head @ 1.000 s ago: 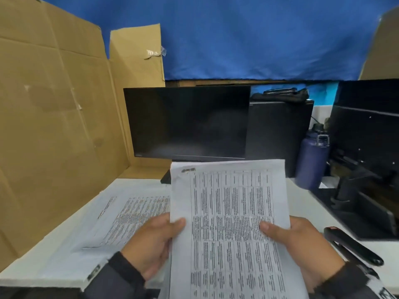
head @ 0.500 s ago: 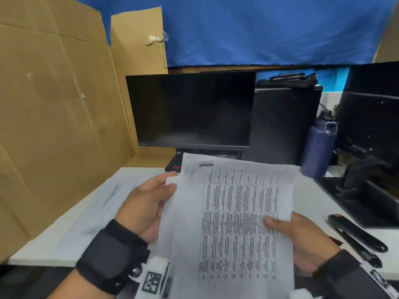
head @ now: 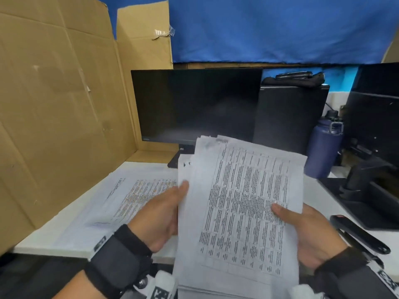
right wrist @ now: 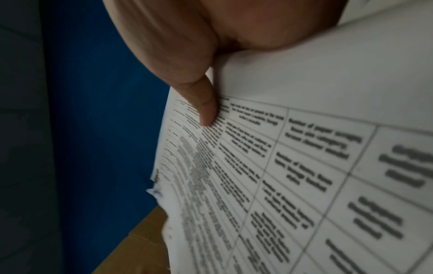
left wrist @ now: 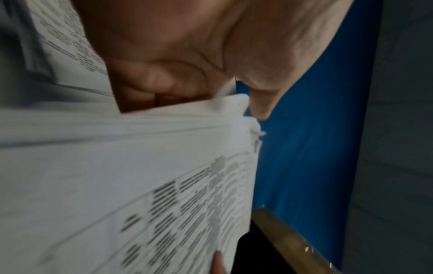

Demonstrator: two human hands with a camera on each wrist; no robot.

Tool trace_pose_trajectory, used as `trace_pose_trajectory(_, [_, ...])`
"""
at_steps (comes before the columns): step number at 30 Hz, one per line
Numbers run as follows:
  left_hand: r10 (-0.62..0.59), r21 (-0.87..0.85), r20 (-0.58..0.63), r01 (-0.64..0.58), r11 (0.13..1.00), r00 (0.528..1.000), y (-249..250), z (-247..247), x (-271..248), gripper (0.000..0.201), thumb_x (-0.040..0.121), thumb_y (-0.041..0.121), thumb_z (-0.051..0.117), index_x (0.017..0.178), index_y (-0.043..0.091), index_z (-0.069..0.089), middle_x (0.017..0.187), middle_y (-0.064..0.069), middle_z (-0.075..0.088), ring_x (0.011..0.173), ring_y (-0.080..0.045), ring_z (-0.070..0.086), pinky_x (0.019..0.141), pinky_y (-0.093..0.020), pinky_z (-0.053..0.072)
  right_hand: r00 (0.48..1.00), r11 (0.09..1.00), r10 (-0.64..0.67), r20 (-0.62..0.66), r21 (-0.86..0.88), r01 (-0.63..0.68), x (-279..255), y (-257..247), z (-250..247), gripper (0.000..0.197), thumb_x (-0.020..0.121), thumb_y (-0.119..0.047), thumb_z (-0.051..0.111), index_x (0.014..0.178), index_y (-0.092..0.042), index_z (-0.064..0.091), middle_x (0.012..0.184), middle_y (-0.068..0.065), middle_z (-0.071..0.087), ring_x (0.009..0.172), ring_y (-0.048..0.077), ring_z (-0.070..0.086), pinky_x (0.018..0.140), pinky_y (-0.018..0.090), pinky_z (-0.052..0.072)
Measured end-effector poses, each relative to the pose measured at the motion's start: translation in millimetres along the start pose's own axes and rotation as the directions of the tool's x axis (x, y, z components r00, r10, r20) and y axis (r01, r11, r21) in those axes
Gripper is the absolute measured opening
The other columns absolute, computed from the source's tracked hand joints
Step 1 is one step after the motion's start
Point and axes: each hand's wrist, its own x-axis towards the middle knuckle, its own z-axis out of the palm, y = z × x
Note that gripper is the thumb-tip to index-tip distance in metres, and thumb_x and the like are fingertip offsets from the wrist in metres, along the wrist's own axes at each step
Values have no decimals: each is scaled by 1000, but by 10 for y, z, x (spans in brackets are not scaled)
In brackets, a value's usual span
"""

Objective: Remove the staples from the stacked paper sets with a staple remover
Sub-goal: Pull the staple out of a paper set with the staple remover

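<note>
1. Head view: left hand [head: 160, 214] and right hand [head: 306, 231] each grasp a side edge of the paper stack [head: 239, 212], held up off the worktop [head: 313, 190]. Thumbs on front, fingers behind. More sheets [head: 129, 197] lie flat left of the left grip. Black tool [head: 358, 233] (stapler or remover, can't tell) lies right of the right grip.
2. Left wrist view: fingers [left wrist: 152, 77] curl behind the sheets, thumb in front. Top corner beyond the grip is ragged.
3. Right wrist view: thumb [right wrist: 206, 103] pins the printed page; the paper bows. Judgement: light, floppy, tears easily. Hold close to the stapled corner and support it flat.
</note>
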Motion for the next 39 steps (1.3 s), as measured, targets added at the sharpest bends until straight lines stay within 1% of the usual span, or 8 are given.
trace_pose_trajectory(7, [135,31,-158,-132,991,978,-74,78,108,20,97,4,65,114,6,75,110,-15,80,105,-33,76,99,-49,57,991,990,-136,11,-24,136,-150,-313,71,36,89,-6,62,125,-8,67,119,16,73,109,39,70,103,63,46])
trace_pose_trajectory(13, [336,-19,-178,-345,938,925,301,94,241,47,68,19,84,112,5,77,110,-14,80,103,-32,77,94,-43,57,856,830,-515,-42,-276,485,-99,-629,344,31,90,-12,69,118,-26,71,116,-7,76,107,16,72,100,51,52])
trace_pose_trajectory(19, [356,279,-169,-302,912,919,88,73,307,29,81,23,86,108,21,78,102,7,82,95,-13,79,85,-33,62,890,868,-437,-130,-319,380,11,-265,273,70,53,-55,90,114,-27,72,106,-12,78,103,21,73,93,49,55])
trace_pose_trajectory(22, [263,283,-150,-213,935,953,-170,31,322,26,85,18,82,111,21,76,103,7,82,98,-15,78,92,-38,62,917,920,-349,-193,-253,297,112,-94,219,31,81,-13,81,110,-17,71,80,-11,79,92,27,70,78,37,53])
trace_pose_trajectory(25, [243,334,-194,-169,927,950,-372,40,381,19,92,22,76,108,30,74,101,16,81,99,-9,77,95,-37,60,940,949,-286,-185,-188,252,182,-58,240,35,86,10,67,105,-19,68,85,-1,79,95,32,70,87,46,52])
trace_pose_trajectory(30, [293,251,-295,-222,942,909,-354,121,416,20,93,27,74,112,31,72,102,11,81,102,-15,76,97,-47,59,918,930,-360,-168,-139,340,200,-166,381,39,88,13,57,103,-21,68,95,-1,79,99,31,69,95,51,50])
trace_pose_trajectory(34, [338,195,-261,-294,936,904,-328,99,398,64,64,61,75,120,37,56,113,9,77,105,-10,73,95,-36,56,914,916,-390,-107,-141,375,220,-168,363,37,91,10,53,112,-17,68,107,10,77,102,36,69,93,55,51])
trace_pose_trajectory(39, [357,252,-211,-302,919,910,-411,173,379,35,91,24,64,123,33,57,112,19,76,106,1,70,98,-27,51,922,911,-386,-40,-177,374,182,-178,367,36,92,9,49,109,-14,70,101,11,78,100,39,69,91,55,52])
